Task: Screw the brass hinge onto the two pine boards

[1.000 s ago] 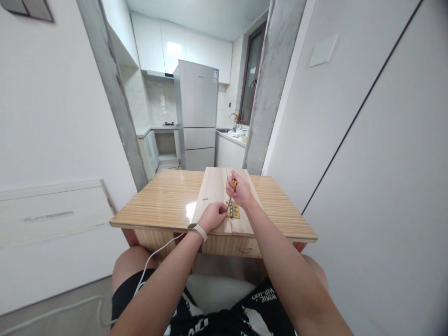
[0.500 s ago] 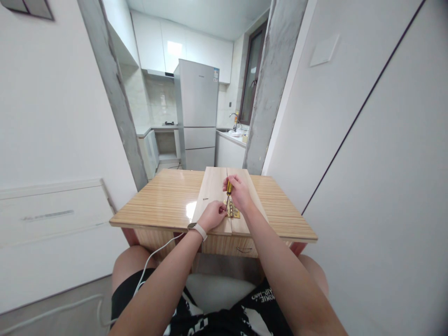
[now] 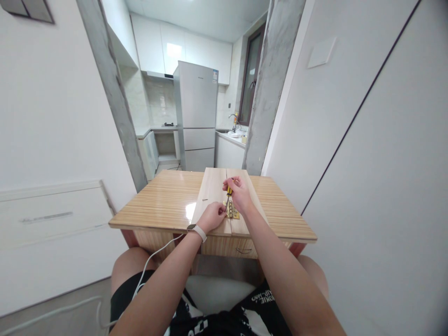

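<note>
Right hand (image 3: 241, 193) wraps the yellow screwdriver (image 3: 229, 190), tip down on the brass hinge (image 3: 233, 212) between the two boards (image 3: 213, 196); left hand (image 3: 211, 216) pinches beside it; best kept upright, pressing firmly.

- Tabletop (image 3: 164, 200): striped wood-look surface, glossy, with a bright glare patch left of the hands.
- Boards (image 3: 213, 191) under the hands: pale wood, matt, fine grain, smooth.
- Hinge (image 3: 233, 212) between the hands: brass-coloured metal, shiny.
- Screwdriver (image 3: 228, 192) in the right hand (image 3: 241, 193): yellow and black handle that looks plastic, thin metal shaft.
- Band (image 3: 198, 230) on the left wrist, behind the left hand (image 3: 212, 215): white, smooth, matt.
- Fridge (image 3: 196, 116) far beyond the hands: grey, satin sheen.
</note>
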`<state>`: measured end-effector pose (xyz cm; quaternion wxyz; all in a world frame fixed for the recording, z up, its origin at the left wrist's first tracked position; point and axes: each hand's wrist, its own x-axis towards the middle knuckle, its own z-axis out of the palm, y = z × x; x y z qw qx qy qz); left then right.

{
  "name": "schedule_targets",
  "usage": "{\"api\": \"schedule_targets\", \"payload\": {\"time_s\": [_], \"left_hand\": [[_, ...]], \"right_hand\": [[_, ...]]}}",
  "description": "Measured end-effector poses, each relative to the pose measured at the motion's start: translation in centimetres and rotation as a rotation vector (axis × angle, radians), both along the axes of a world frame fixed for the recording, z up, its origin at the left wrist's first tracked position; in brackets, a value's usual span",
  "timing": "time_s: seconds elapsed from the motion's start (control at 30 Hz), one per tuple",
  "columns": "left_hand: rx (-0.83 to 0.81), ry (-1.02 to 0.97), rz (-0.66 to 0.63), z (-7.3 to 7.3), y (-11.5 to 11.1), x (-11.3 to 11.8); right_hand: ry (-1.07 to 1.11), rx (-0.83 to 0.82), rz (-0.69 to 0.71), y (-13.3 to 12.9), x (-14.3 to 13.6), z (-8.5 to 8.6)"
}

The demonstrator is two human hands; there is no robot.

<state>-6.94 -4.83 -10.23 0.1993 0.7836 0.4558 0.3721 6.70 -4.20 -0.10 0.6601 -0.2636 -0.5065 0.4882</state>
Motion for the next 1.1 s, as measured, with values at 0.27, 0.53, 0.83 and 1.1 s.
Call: {"api": "schedule_targets", "payload": {"time_s": [0.27,0.53,0.83,1.1], "left_hand": [[0.012,0.026,0.004,-0.1,0.2,0.1],[0.000,0.034,0.015,0.1,0.0,0.1],[-0.008,0.015,0.007,0.2,-0.2,0.1],[-0.008,-0.003,0.000,0.0,0.1,0.1]], "right_hand": [[0.008,0.000,0.066,-0.3,0.0,0.4],[0.025,0.005,0.013,0.2,-0.1,-0.3],[0.016,0.013,0.024,0.2,0.0,-0.7],[0.016,0.024,0.075,0.0,-0.1,-0.4]]}}
